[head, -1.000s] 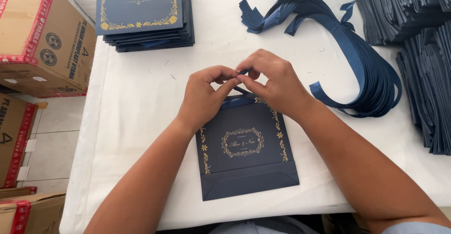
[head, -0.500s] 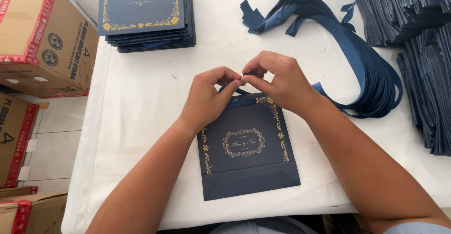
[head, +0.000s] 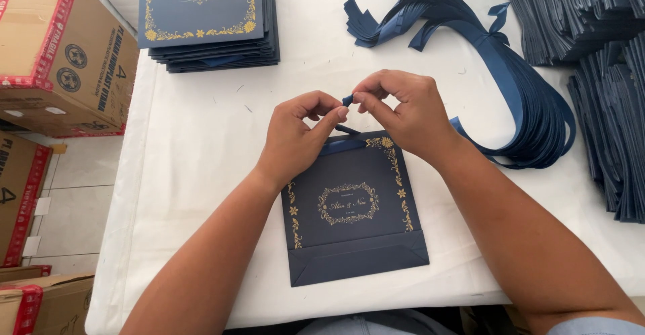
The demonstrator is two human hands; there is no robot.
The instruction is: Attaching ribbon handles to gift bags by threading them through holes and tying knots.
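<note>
View: looking down from the person's head at a table [head: 201, 174] covered in white cloth, with both bare forearms reaching in from the bottom edge.
Left hand: the left hand [head: 299, 137] is raised just above the top edge of the bag, its grip narrow, thumb and forefinger pinched on the end of a dark blue ribbon [head: 347, 99].
Right hand: the right hand [head: 406, 110] meets the left, fingertips almost touching it, its grip also narrow and pinched on the same ribbon end.
Ribbon: only a short dark blue tip shows between the two hands; a strip of it lies along the bag's top edge beneath them.
Bag: a flat navy paper bag [head: 353, 217] with gold floral corners and a gold oval frame lies near the front middle of the table, folded bottom flap towards the person.
Stack at top left: a pile of matching navy bags [head: 208, 12] lies flat, well apart from the hands.
Loose ribbons: a bundle of long dark blue ribbons [head: 524, 100] curves across the table to the right of the hands.
Right edge: heaps of dark blue folded pieces [head: 605, 73] fill the top right corner and right side.
Left of table: brown cardboard boxes [head: 57, 59] with red tape stand beside it on a tiled floor.
</note>
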